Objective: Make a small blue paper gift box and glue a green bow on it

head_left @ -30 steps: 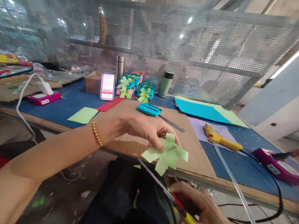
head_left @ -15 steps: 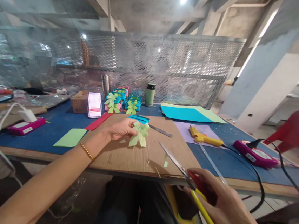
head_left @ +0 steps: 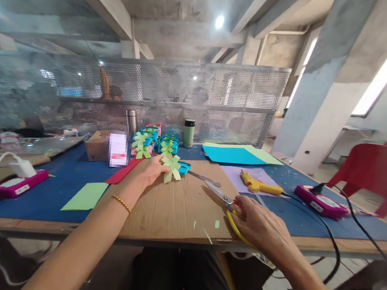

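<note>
My left hand (head_left: 150, 172) is closed on a pale green paper flower (head_left: 172, 167), with its petals spread above the cardboard sheet (head_left: 169, 211). Just behind the flower lies a small blue paper piece (head_left: 184, 168). My right hand (head_left: 263, 222) grips scissors (head_left: 216, 193) with red and yellow handles, their blades pointing left and away over the cardboard. A dark flat metal strip (head_left: 204, 178) lies near the blade tips. Small green paper scraps (head_left: 217, 224) are scattered close to the cardboard's front edge.
A yellow glue gun (head_left: 261, 186) rests on purple paper at the right, its cord running to a magenta power strip (head_left: 321, 203). Finished blue and green paper pieces (head_left: 167, 148), a green tumbler (head_left: 188, 134) and blue sheets (head_left: 233, 155) stand farther back. Green paper (head_left: 85, 196) lies left.
The right hand has moved forward with the scissors, which now lie lower over the cardboard. My left hand has carried the flower slightly back, nearer the blue paper piece. The camera view has tilted up.
</note>
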### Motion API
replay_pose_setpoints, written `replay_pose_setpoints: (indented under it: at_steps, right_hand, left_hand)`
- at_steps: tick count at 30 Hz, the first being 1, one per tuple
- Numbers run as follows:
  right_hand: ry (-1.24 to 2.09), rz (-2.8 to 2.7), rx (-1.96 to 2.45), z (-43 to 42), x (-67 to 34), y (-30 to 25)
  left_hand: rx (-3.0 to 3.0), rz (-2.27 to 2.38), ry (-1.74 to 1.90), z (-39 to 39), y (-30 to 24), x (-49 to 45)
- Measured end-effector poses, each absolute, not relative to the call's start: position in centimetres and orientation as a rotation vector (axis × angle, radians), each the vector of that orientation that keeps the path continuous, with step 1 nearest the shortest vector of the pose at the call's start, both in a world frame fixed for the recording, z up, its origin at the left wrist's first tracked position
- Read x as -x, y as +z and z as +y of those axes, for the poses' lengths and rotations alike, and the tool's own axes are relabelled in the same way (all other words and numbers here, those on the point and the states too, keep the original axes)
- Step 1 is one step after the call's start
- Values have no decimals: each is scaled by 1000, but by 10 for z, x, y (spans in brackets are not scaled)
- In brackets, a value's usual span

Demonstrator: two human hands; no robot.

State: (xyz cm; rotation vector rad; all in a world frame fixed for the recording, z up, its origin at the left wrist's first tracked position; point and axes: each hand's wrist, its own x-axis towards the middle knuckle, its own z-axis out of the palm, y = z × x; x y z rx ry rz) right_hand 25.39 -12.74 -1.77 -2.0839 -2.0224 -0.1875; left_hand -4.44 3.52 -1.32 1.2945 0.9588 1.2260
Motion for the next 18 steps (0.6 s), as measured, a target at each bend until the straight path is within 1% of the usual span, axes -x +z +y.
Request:
replay_pose_setpoints:
  at_steps: [5, 9, 15, 18]
  right_hand:
    - [-264, -2148, 2068, -111, -256, -12]
    - [-269, -2291, 1970, -102, -263, -6]
    - [-227, -2400, 1813, -98, -276, -6]
    - [-251, -2366, 1815, -101, -278, -6]
  left_hand:
    - [-1172, 941, 1238, 32, -18, 51]
    - [-1160, 902, 1277, 26, -17, 48]
    - [-1164, 923, 1420, 31, -21, 48]
    - [-1140, 978, 1536, 41, -20, 57]
